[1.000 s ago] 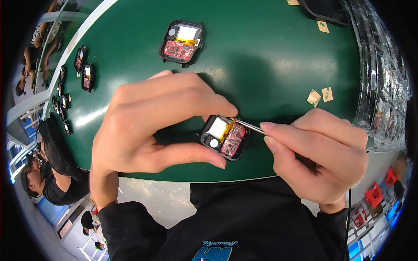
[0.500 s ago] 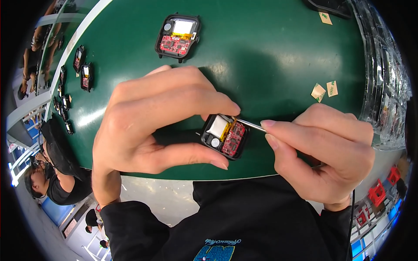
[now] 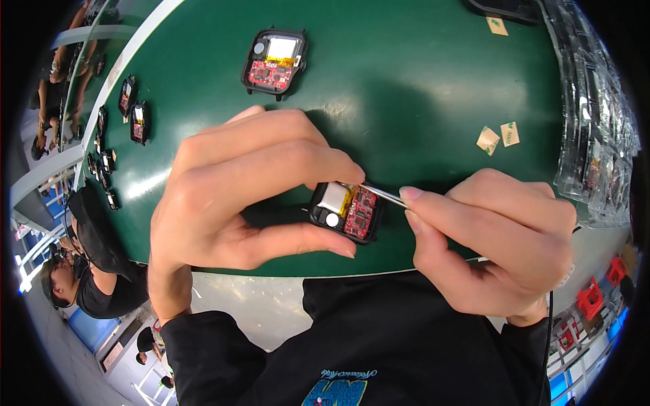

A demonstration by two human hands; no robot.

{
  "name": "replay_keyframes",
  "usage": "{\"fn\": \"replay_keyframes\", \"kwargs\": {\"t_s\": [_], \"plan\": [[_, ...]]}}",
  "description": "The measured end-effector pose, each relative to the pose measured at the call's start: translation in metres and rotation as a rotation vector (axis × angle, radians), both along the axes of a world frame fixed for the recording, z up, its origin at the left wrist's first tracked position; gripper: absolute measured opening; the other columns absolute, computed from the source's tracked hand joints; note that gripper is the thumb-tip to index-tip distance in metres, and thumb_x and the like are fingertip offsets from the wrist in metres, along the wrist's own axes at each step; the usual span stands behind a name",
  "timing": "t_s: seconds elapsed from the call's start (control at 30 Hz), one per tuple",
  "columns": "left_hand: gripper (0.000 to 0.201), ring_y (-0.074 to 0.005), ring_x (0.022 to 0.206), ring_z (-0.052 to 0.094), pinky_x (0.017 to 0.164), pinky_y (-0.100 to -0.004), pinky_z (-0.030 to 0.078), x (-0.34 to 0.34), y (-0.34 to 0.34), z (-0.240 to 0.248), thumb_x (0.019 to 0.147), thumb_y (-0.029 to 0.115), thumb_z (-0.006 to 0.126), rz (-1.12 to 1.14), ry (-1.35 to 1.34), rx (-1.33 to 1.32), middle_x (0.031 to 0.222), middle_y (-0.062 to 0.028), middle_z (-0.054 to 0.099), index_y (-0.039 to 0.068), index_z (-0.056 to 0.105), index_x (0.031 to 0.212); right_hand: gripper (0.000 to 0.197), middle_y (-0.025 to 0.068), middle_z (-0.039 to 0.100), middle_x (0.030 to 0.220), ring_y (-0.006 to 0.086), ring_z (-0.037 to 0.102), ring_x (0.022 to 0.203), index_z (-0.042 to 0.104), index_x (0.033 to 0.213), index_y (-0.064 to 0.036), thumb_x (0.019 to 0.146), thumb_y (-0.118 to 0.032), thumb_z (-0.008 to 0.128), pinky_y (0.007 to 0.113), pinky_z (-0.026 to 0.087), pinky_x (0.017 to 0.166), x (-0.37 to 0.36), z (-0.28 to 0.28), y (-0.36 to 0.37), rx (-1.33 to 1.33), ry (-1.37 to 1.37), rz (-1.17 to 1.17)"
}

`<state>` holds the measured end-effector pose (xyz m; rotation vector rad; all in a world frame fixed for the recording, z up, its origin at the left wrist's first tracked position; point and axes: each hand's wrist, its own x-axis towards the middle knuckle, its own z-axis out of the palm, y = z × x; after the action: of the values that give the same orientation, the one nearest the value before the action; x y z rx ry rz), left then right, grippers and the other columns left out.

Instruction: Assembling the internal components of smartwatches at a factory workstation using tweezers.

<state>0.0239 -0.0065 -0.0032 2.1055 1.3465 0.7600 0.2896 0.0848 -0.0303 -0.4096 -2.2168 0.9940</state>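
Note:
My left hand (image 3: 237,189) pinches an open black smartwatch case (image 3: 347,211) between thumb and fingers, just above the green table. Inside the case lie a silver battery, yellow tape, a red circuit board and a small round white part. My right hand (image 3: 494,237) is closed on slim metal tweezers (image 3: 384,194), whose tip reaches the case's upper edge beside the left fingertip. That fingertip hides the exact spot where the tip touches. Farther off, a second open watch case (image 3: 274,62) with similar parts lies on the table.
Several small watch cases (image 3: 138,122) are scattered along the table's left edge. Tan adhesive squares (image 3: 510,134) lie to the right, near stacked clear plastic trays (image 3: 589,135). A black object (image 3: 504,9) sits at the far right. Another person (image 3: 101,284) is at the left.
The view has shifted slightly. My left fingertip has come lower over the case's upper edge, while the tweezers stay at that edge. Both hands keep their grip.

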Motion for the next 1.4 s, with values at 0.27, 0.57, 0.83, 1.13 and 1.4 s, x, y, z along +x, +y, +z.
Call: {"fn": "replay_keyframes", "kwargs": {"t_s": [0.27, 0.57, 0.83, 1.13, 1.4], "plan": [[0.055, -0.0247, 0.078, 0.069, 0.067, -0.0362, 0.049, 0.012, -0.003, 0.014, 0.076, 0.026, 0.100, 0.043, 0.093, -0.020, 0.091, -0.0084, 0.072, 0.002, 0.079, 0.122, 0.029, 0.0037, 0.072, 0.073, 0.0161, 0.068, 0.057, 0.085, 0.102, -0.0009, 0.074, 0.001, 0.085, 0.030, 0.054, 0.051, 0.021, 0.007, 0.000, -0.229, 0.151, 0.056], [0.066, -0.0135, 0.085, 0.059, 0.070, -0.0300, 0.044, 0.082, 0.155, 0.083, 0.078, 0.048, 0.097, 0.010, -0.199, 0.007, 0.109, -0.0066, 0.072, 0.001, 0.078, 0.120, 0.015, 0.0096, 0.064, 0.082, 0.0310, 0.065, 0.062, 0.079, 0.104, 0.0009, 0.090, -0.005, 0.079, 0.041, 0.051, 0.056, 0.028, -0.004, -0.003, -0.279, 0.163, 0.123], [0.043, -0.0324, 0.126, 0.063, 0.109, -0.0448, 0.050, 0.221, 0.329, 0.063, 0.096, 0.031, 0.084, -0.498, 0.126, 0.449, 0.127, -0.0118, 0.071, 0.005, 0.077, 0.129, 0.014, 0.0099, 0.066, 0.082, 0.0297, 0.066, 0.062, 0.080, 0.103, 0.0023, 0.090, -0.004, 0.079, 0.041, 0.053, 0.056, 0.018, -0.001, -0.015, -0.245, 0.194, 0.090], [0.037, -0.0343, 0.120, 0.069, 0.103, -0.0436, 0.055, 0.096, 0.201, 0.080, 0.095, 0.015, 0.083, -0.141, 0.164, 0.372, 0.129, -0.0138, 0.073, 0.006, 0.078, 0.130, 0.019, 0.0076, 0.067, 0.079, 0.0241, 0.064, 0.056, 0.082, 0.105, 0.0000, 0.087, -0.002, 0.083, 0.036, 0.051, 0.051, 0.026, 0.002, -0.006, -0.268, 0.179, 0.047], [0.053, -0.0373, 0.129, 0.065, 0.111, -0.0457, 0.050, -0.016, 0.034, 0.072, 0.085, 0.003, 0.082, 0.119, 0.305, -0.093, 0.142, -0.0157, 0.072, 0.005, 0.075, 0.137, 0.020, 0.0027, 0.066, 0.075, 0.0161, 0.059, 0.051, 0.084, 0.103, -0.0014, 0.083, -0.002, 0.085, 0.031, 0.045, 0.047, 0.022, 0.007, -0.003, -0.260, 0.116, 0.106]]}}
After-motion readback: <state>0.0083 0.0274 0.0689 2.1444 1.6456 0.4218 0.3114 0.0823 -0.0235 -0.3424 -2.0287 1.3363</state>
